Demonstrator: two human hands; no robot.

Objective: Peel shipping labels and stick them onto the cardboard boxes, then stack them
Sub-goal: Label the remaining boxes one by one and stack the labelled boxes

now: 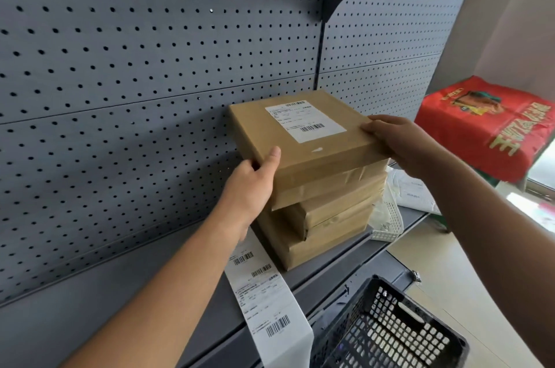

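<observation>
LABELLED AND STACKED: A thumb (271, 157) lies flat on the upper face while the other fingers wrap out of sight round the near left corner, as the left hand (252, 184) grips the top box (300, 154). Opposite, fingertips (375, 127) curl over the right edge, and the right hand (399, 142) clasps that side. The box bears one white shipping label (304, 121) on its upper face. It sits on a stack (330, 217) toward the right end of the grey shelf (150, 292), near the back edge under the pegboard (120, 67).

The stacking step appears to be in hand, with the box seated slightly askew over those below. The next move likely calls for squaring it up, letting go and turning to the label strip (270, 307). That strip lies on the shelf left of the stack and hangs over the front edge.

The count:
- Four boxes, as far as can be made out.
- One stuck label in view.
- One strip showing at least two unpeeled labels.
- Two baskets: a white basket (387, 223) at the shelf's right end and a black basket (390, 328) below the front edge.
- One red bag (495, 127) beyond.
</observation>
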